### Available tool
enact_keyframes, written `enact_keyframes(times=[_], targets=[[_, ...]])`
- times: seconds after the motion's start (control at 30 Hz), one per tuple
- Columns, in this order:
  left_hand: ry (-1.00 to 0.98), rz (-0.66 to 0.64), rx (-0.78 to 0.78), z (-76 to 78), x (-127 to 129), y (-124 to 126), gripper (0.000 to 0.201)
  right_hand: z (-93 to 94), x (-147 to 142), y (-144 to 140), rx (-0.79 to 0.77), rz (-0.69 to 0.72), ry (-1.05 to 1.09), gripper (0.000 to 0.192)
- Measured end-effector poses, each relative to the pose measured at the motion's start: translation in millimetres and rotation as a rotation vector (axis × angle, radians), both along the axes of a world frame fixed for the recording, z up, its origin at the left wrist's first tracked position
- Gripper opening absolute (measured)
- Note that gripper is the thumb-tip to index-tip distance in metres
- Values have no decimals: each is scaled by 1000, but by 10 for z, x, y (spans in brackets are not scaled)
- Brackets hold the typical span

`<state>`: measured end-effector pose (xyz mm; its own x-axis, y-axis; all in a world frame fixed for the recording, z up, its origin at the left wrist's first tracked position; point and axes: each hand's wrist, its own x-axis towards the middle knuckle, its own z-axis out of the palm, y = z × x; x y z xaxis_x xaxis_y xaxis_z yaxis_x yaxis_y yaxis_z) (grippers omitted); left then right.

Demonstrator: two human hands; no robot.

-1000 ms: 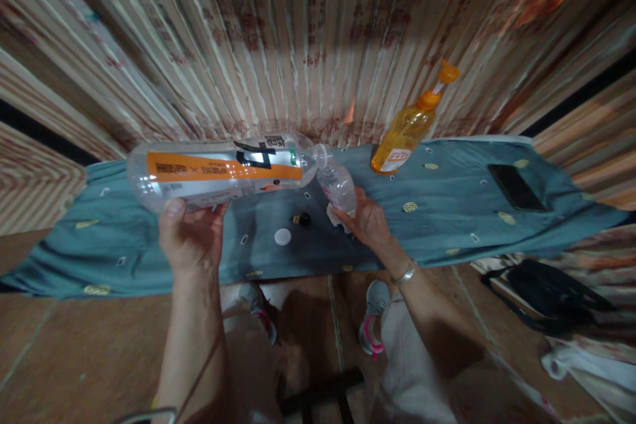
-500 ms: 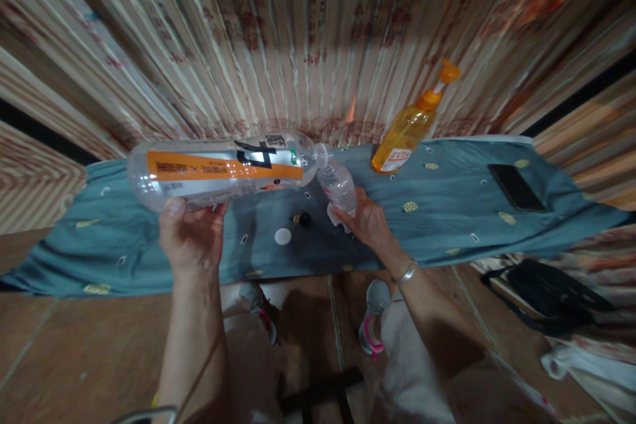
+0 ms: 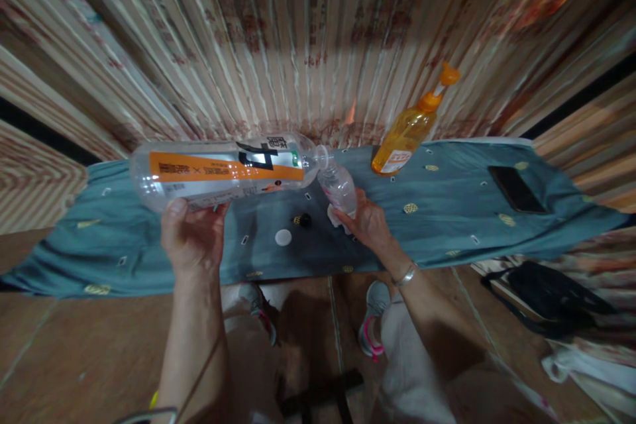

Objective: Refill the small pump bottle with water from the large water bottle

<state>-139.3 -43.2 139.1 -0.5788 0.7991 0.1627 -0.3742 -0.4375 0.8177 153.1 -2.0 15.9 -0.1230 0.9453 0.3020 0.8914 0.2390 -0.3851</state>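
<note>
The left hand (image 3: pixel 191 238) is clenched from below around the base end of a large clear plastic bottle with an orange and black label (image 3: pixel 223 169), held lying almost level above the surface, its open neck pointing away from the grip toward the other hand. There the neck meets the mouth of a small clear plastic bottle (image 3: pixel 338 187), which the right hand (image 3: pixel 368 222) grasps around its lower body and keeps tilted, its top leaning toward the big bottle; a metal bracelet (image 3: pixel 405 274) circles that wrist. Between the two grips, on the surface below the big bottle's neck, lie a round white cap (image 3: pixel 283 237) and, just beyond it, a small black cap (image 3: pixel 303 218), near each other but apart. The surface is a narrow bench or table draped in a teal cloth with small yellow and white motifs (image 3: pixel 447 212). Beyond the right hand's grip, at the far edge of the cloth, stands an orange plastic bottle with a push-pull spout (image 3: pixel 405 139), and well off to that hand's outer side lies a flat black phone (image 3: pixel 514 189). Behind the cloth hangs a pleated curtain in cream and rust red (image 3: pixel 308 40). The floor is brownish tile (image 3: pixel 74 351), with a dark bag (image 3: pixel 551 295) on it below the phone's end.
</note>
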Motion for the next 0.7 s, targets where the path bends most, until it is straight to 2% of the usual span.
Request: enact_keyframes(times=[0.2, 0.37, 0.53, 0.7], targets=[[-18, -20, 17, -4, -12, -5, 70, -40, -4, -7, 30, -13, 21, 56], [-15, -4, -10, -71, -64, 3, 63, -86, 22, -3, 57, 28, 64, 54], [31, -44, 0, -136, -129, 11, 45, -123, 14, 5, 76, 20, 95, 56], [31, -46, 6, -156, -167, 23, 45, -151, -1, -1, 89, 23, 113, 56]])
